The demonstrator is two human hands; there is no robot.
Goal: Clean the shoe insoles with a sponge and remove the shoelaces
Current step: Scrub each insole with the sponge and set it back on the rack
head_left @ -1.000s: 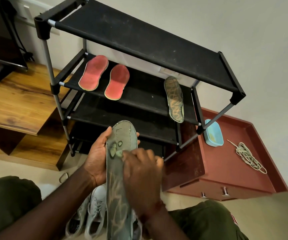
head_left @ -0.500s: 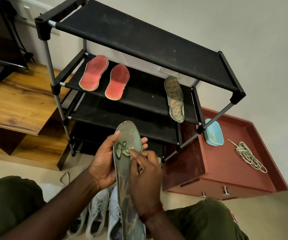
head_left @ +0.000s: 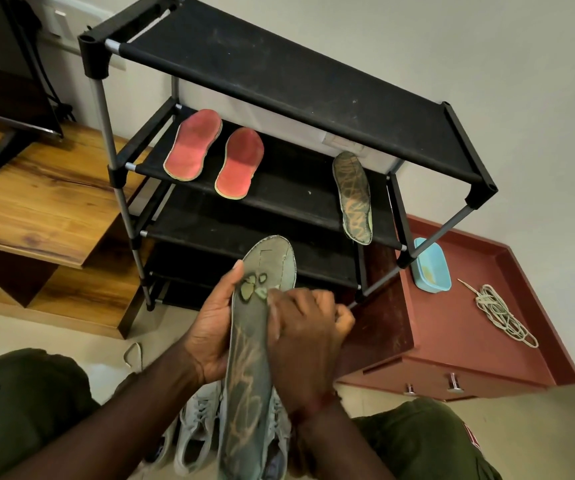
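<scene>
My left hand (head_left: 210, 327) grips a long grey-green insole (head_left: 248, 368) from its left edge and holds it upright in front of me. The insole has worn yellowish patches near the toe. My right hand (head_left: 305, 344) is curled tight against the insole's right side, just below those patches. A pale green sliver of sponge (head_left: 268, 292) shows at its fingertips. A matching patterned insole (head_left: 353, 199) and two red insoles (head_left: 192, 145) (head_left: 239, 164) lie on the rack's second shelf. A coil of pale shoelaces (head_left: 500, 313) rests on the red cabinet.
The black shoe rack (head_left: 279, 74) stands straight ahead. To its right is a low red cabinet (head_left: 462, 344) with a blue tub (head_left: 429, 266) on it. Grey sneakers (head_left: 196, 434) sit on the floor between my knees. A wooden TV unit (head_left: 30, 209) is on the left.
My right hand has rubbed along the upper part of the insole, first toward the toe patches and then back down a little. My left hand keeps its hold as the insole tilts slightly.
</scene>
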